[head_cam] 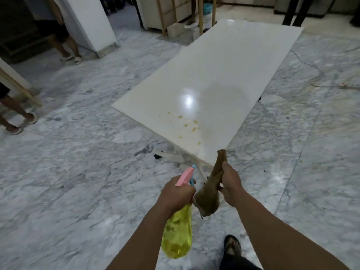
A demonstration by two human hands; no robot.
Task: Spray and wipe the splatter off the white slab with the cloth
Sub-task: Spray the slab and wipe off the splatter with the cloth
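Yellow splatter (188, 124) on white slab (224, 75), ahead of both hands.

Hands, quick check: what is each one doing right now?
Left hand: grips the neck of the yellow spray bottle, nozzle toward the white slab.
Right hand: holds the brown cloth, bunched.

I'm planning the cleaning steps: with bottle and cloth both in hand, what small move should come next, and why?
Probably bring the left hand forward so the spray bottle points at the yellow splatter. The spots look untouched on the slab, the nozzle is short of its near edge, and the right hand already holds the cloth.
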